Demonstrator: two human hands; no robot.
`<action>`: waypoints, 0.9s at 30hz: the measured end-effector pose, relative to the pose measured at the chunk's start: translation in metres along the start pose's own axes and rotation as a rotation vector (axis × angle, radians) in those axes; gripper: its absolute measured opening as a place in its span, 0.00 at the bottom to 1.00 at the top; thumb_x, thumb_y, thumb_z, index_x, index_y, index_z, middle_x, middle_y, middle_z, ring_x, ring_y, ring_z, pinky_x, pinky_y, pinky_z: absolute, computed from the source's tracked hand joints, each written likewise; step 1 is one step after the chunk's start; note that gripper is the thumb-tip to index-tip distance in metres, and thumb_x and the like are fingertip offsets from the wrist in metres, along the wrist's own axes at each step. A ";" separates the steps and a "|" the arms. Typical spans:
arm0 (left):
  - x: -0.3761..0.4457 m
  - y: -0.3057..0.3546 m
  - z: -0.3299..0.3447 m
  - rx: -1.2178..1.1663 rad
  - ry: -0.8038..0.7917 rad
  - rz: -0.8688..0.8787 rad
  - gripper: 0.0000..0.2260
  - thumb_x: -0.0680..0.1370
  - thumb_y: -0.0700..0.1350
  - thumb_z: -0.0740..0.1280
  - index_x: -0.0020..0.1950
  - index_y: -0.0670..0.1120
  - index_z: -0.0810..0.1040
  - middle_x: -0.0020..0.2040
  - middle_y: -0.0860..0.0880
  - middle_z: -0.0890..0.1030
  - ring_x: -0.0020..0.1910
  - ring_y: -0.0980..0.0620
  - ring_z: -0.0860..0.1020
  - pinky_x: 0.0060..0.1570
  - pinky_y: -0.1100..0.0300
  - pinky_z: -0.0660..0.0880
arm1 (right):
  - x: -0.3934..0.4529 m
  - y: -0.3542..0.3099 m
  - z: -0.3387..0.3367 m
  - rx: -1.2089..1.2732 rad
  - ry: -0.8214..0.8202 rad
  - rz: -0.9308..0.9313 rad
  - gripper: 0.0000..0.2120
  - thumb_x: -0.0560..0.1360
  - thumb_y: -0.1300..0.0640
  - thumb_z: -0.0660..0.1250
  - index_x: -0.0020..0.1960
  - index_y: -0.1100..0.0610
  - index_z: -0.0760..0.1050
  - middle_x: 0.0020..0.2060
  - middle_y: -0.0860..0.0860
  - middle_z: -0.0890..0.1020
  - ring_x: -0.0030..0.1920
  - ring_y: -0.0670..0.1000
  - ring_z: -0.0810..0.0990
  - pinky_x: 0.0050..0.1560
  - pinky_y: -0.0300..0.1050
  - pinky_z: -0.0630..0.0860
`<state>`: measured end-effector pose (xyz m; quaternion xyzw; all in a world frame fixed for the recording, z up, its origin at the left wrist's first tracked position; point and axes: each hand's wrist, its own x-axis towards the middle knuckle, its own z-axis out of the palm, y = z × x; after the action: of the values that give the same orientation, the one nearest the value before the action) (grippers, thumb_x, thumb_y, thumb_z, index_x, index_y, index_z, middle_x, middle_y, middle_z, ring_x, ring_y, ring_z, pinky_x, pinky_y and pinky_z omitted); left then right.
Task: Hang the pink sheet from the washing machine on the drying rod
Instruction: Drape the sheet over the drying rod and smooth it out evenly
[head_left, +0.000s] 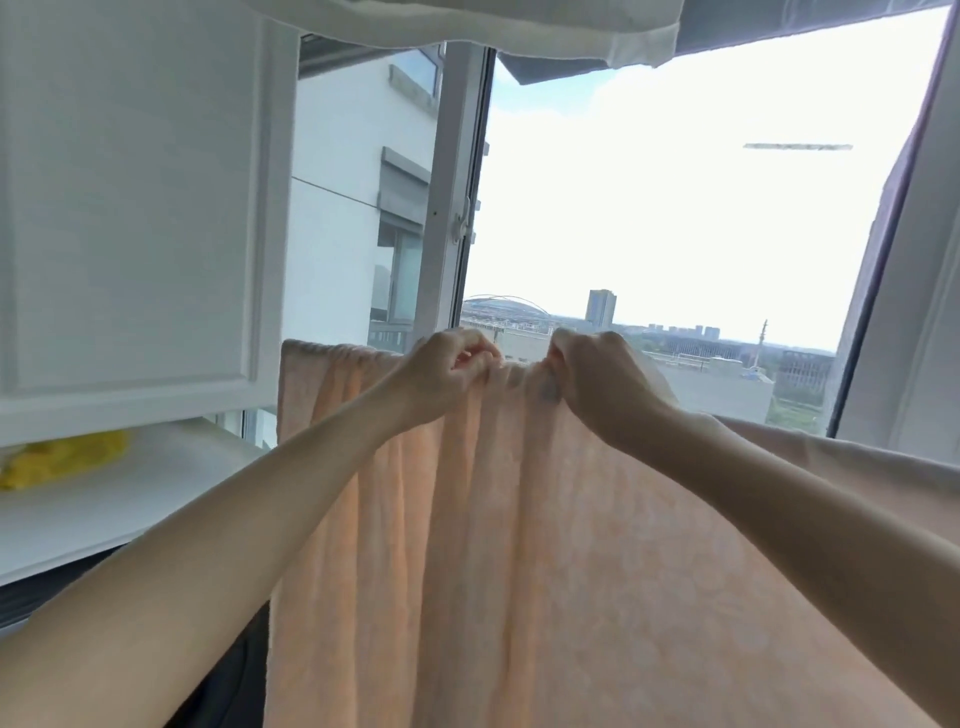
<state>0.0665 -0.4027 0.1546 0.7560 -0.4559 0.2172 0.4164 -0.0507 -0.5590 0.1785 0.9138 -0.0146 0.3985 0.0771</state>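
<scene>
Fingers (470, 358) of both hands pinch the pink sheet's (519, 545) bunched top edge, close together

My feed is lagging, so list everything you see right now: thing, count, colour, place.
pink sheet: one, peach-pink, hanging centre, top edge bunched
cabinet door: one, white, upper left
shelf: one, white, lower left
yellow item: one, yellow, on the shelf
white cloth: one, white, overhead
window: one, white frame, behind the sheet
left hand: one, gripping the sheet's top edge
right hand: one, gripping the top edge beside it
</scene>
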 end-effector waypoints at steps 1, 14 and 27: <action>0.000 -0.001 -0.003 0.002 -0.013 0.006 0.08 0.81 0.42 0.62 0.56 0.46 0.80 0.50 0.53 0.81 0.50 0.58 0.78 0.50 0.66 0.73 | 0.003 -0.001 -0.001 0.033 0.011 0.019 0.07 0.80 0.63 0.61 0.43 0.57 0.72 0.30 0.49 0.75 0.27 0.46 0.74 0.25 0.39 0.66; -0.005 -0.061 -0.019 0.157 0.080 0.116 0.08 0.79 0.43 0.67 0.57 0.47 0.81 0.51 0.51 0.83 0.50 0.55 0.79 0.56 0.56 0.76 | 0.015 -0.020 0.008 0.057 -0.035 0.021 0.08 0.80 0.58 0.59 0.46 0.58 0.75 0.34 0.51 0.80 0.29 0.47 0.78 0.31 0.44 0.79; -0.003 -0.142 -0.052 0.101 0.093 0.028 0.21 0.77 0.63 0.62 0.61 0.51 0.80 0.56 0.53 0.81 0.57 0.54 0.76 0.59 0.52 0.74 | 0.042 -0.060 0.046 -0.016 -0.161 0.019 0.18 0.80 0.46 0.59 0.37 0.55 0.70 0.28 0.48 0.74 0.26 0.45 0.71 0.32 0.43 0.75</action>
<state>0.1915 -0.3242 0.1199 0.7588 -0.4350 0.2807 0.3952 0.0165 -0.5050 0.1700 0.9420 -0.0327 0.3244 0.0792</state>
